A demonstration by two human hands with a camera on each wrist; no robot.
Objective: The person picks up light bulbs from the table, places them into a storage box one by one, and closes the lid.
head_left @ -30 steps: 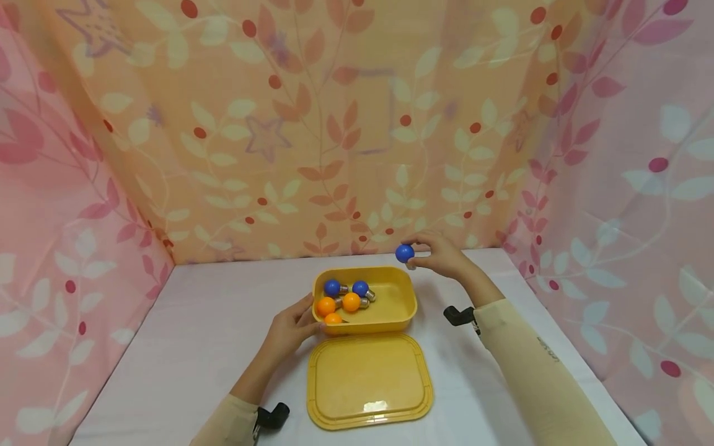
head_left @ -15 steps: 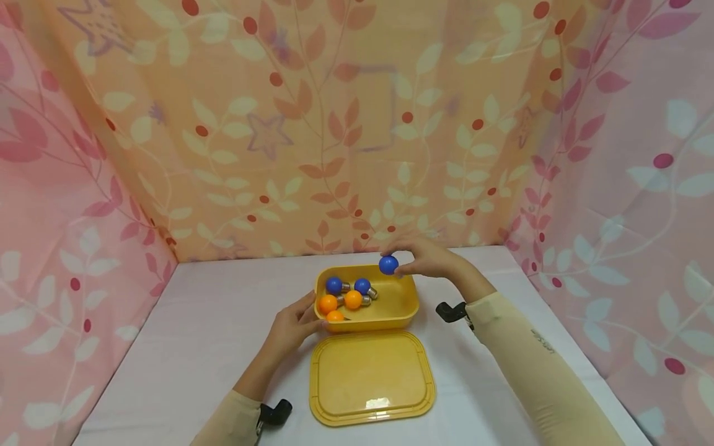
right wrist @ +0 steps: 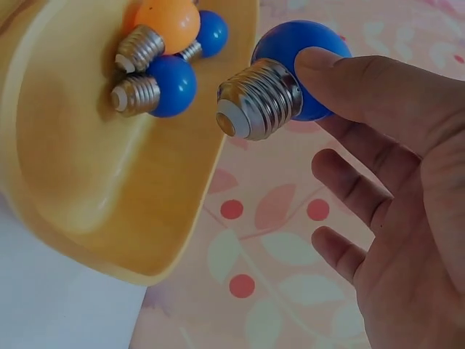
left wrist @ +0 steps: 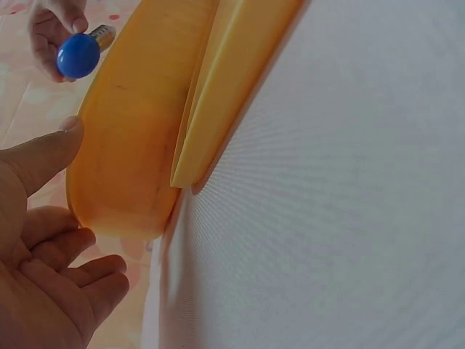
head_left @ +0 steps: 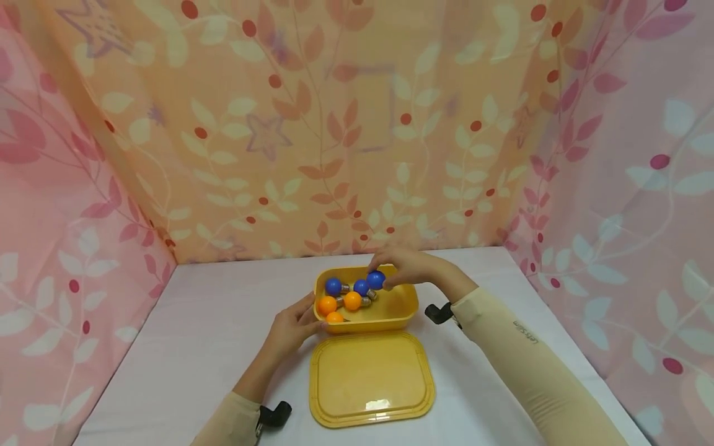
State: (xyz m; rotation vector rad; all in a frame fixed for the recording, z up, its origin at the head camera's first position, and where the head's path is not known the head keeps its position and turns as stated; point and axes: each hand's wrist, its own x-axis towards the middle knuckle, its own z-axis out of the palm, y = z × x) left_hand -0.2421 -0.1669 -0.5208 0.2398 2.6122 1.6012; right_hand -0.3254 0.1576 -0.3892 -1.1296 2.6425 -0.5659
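Note:
My right hand (head_left: 409,265) pinches a blue light bulb (head_left: 376,280) between thumb and fingers, over the yellow plastic box (head_left: 398,313). In the right wrist view the bulb's silver screw base (right wrist: 261,102) points away from the palm, and the other fingers are loosely bent. My left hand (head_left: 290,328) rests against the box's left end, its thumb at the near side. In the left wrist view the thumb (left wrist: 54,153) touches the rim and the fingers stay relaxed. Inside the box lie two blue bulbs (head_left: 333,286) and three orange bulbs (head_left: 352,301), gathered toward the left.
The yellow lid (head_left: 371,379) lies flat just in front of the box on a white-covered table (head_left: 223,310). A floral curtain (head_left: 312,124) hangs behind, and pink floral cloth (head_left: 625,186) closes in both sides.
My right hand has carried the blue bulb left and down, from beyond the box's far right corner to over its middle. The left hand has stayed at the box's left end.

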